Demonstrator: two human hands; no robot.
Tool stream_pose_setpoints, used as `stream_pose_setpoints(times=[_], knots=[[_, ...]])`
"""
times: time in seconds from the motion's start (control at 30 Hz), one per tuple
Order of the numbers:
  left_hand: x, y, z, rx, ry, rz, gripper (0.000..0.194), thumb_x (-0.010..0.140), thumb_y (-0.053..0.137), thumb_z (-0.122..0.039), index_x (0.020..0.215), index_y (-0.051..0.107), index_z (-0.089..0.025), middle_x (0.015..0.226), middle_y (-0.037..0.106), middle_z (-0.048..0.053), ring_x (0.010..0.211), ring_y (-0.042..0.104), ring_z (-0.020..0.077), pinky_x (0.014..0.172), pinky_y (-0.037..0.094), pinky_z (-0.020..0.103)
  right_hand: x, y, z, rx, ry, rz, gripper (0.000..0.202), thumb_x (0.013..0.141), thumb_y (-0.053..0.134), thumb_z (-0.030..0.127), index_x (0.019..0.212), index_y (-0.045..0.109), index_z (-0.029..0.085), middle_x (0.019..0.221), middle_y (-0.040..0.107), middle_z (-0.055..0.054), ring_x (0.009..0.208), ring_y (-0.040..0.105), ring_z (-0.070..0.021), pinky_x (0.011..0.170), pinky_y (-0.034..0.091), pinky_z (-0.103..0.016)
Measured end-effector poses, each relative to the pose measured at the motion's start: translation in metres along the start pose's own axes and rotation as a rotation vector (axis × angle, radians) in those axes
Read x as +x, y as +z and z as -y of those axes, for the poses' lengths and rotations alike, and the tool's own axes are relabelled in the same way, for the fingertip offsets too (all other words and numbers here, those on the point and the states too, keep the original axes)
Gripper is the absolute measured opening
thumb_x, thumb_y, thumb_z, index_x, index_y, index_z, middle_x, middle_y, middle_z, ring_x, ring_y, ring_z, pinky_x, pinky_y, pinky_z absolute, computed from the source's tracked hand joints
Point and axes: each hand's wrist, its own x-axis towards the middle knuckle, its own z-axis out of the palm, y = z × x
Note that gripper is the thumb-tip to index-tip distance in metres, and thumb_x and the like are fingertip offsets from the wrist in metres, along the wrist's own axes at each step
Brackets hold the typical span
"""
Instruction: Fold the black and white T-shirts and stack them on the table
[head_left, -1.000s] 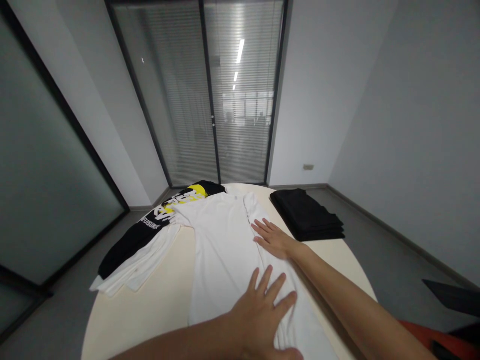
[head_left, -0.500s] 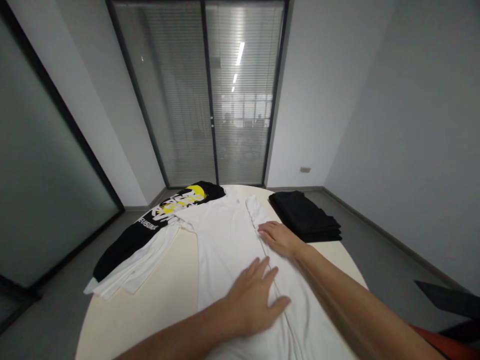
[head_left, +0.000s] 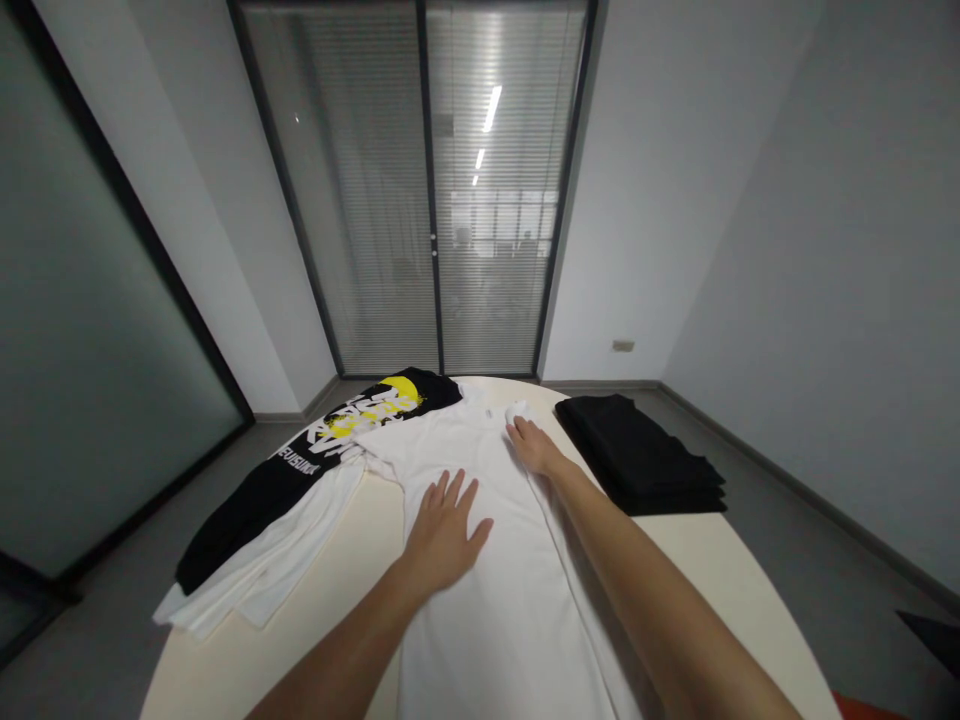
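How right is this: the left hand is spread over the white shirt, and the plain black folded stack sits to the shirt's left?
Not quite: the plain black folded stack sits to the right of the white shirt, as the head view shows. The left hand is indeed spread over the shirt.

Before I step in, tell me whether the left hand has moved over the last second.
Yes: judged against the black folded stack, the left hand has moved leftward and farther forward along the white shirt.
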Motion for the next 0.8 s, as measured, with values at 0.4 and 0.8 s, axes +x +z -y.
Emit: stream_pose_setpoints(times=[0.4,0.8], knots=[[0.007,0.0,0.001,-0.036,0.013,0.027,0.066,0.1,0.038,-0.052,0.155,0.04,-0.015,0.165,0.028,0.013,0.155,0.017,0.0348,0.125,0.017,0.054,0.004,0.004,-0.01,-0.047,0.225,0.022,0.071,0.103,0.017,0.057,0.155,0.039,0.013,0.163,0.033,-0.012,0.152,0.026,-0.0347,0.122,0.021,-0.055],[0.029,-0.036,0.079,0.11,-0.537,-0.395,0.048,0.096,0.05,-0.037,0.138,0.055,-0.013,0.143,0.054,0.019,0.13,0.052,0.0342,0.107,0.043,0.047,-0.008,-0.002,-0.012,0.083,0.099,-0.054,0.063,0.106,0.017,0.053,0.143,0.055,0.02,0.154,0.05,-0.011,0.146,0.039,-0.0298,0.12,0.025,-0.053]])
